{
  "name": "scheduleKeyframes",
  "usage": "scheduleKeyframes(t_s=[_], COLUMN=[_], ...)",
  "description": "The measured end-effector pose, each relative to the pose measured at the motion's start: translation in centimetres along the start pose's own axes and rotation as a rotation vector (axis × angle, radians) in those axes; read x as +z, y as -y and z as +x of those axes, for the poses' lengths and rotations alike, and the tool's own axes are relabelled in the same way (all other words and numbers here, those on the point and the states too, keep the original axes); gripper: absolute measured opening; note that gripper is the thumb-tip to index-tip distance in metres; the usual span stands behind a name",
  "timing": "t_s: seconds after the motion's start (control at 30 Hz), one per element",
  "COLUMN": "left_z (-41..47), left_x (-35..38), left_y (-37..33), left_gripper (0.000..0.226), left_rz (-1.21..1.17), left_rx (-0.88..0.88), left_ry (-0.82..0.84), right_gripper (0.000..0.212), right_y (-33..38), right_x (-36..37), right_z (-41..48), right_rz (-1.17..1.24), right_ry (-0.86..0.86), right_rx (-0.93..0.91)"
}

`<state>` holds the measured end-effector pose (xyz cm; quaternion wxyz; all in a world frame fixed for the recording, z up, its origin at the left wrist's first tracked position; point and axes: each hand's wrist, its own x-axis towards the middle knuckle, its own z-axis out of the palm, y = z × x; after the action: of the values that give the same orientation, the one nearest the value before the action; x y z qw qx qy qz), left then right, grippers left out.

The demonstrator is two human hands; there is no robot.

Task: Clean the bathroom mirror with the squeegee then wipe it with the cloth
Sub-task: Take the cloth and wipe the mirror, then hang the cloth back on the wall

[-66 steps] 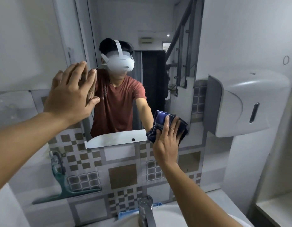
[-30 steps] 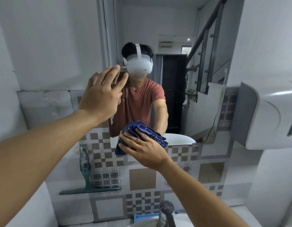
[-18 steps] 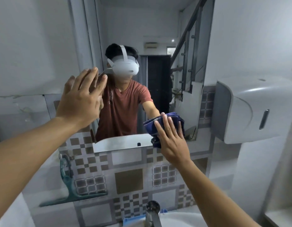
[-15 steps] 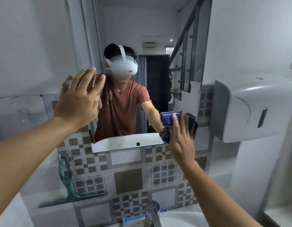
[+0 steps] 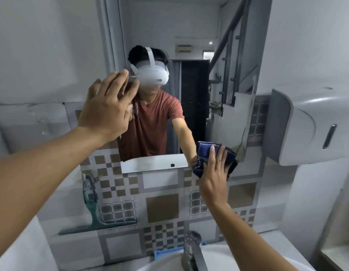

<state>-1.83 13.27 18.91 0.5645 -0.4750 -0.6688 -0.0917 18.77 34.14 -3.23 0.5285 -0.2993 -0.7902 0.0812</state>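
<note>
The bathroom mirror [image 5: 193, 36] hangs on the wall ahead and reflects a person in a red shirt with a white headset. My right hand [image 5: 215, 171] presses a dark blue cloth [image 5: 204, 151] flat against the mirror's lower right corner. My left hand [image 5: 109, 106] rests flat with fingers spread on the mirror's left edge, holding nothing. A green squeegee [image 5: 93, 214] hangs on the tiled wall at lower left, away from both hands.
A grey and white paper dispenser [image 5: 306, 124] juts from the wall right of the mirror. Below are a chrome tap [image 5: 192, 249], the white basin [image 5: 214, 259] and a blue item [image 5: 165, 253] behind the tap. Patterned tiles [image 5: 161, 208] cover the wall below.
My right hand swept the cloth along the mirror's bottom edge from the middle to the right corner. My left hand stayed flat on the mirror's left side.
</note>
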Motion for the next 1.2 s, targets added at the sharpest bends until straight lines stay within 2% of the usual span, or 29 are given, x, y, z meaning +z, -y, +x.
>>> scheduleKeyframes(t_s=[0.13,0.23,0.47,0.63,0.73,0.83,0.9,0.97,1.07,1.13,1.2], left_z=[0.0,0.0,0.1,0.2,0.3,0.4,0.5,0.3,-1.0,-2.5,-3.8], left_x=[-0.3,-0.4,-1.1,-1.8,-2.1,-2.8,-3.4,-4.0,-5.2,-6.3,-8.1], left_y=[-0.1,-0.1,-0.2,-0.7,-0.9,-1.0,-1.0,-0.9,-1.0,-1.4,-2.2], left_gripper=[0.055,0.056,0.06,0.061,0.061,0.062,0.062,0.06,0.05,0.04,0.034], left_rz=[-0.016,-0.025,-0.023,-0.036,-0.03,-0.064,-0.084,-0.115,-0.17,-0.236,-0.395], left_rx=[-0.008,-0.011,-0.005,-0.027,-0.034,-0.045,-0.053,-0.056,-0.043,-0.086,-0.228], left_ry=[0.011,0.026,0.071,0.114,0.141,0.176,0.209,0.249,0.307,0.329,0.397], right_gripper=[0.089,0.08,0.064,0.052,0.047,0.048,0.057,0.05,0.028,0.027,0.028], right_y=[2.3,5.2,11.3,13.3,14.0,15.0,15.5,15.8,16.4,16.6,17.1], right_x=[1.3,2.3,4.8,5.8,5.4,3.1,1.0,-0.8,-3.6,-5.4,-7.1], right_z=[-0.2,0.1,0.2,-0.6,-1.5,-2.8,-3.6,-3.9,-3.2,-2.4,-1.4], right_rz=[-0.195,-0.242,-0.271,-0.232,-0.157,0.015,0.135,0.27,0.449,0.536,0.682], right_ry=[0.083,0.126,0.197,0.393,0.602,0.808,0.912,0.968,0.944,0.918,0.898], right_rx=[-0.329,-0.529,-0.856,-1.051,-1.098,-0.982,-0.752,-0.469,-0.144,0.0,0.12])
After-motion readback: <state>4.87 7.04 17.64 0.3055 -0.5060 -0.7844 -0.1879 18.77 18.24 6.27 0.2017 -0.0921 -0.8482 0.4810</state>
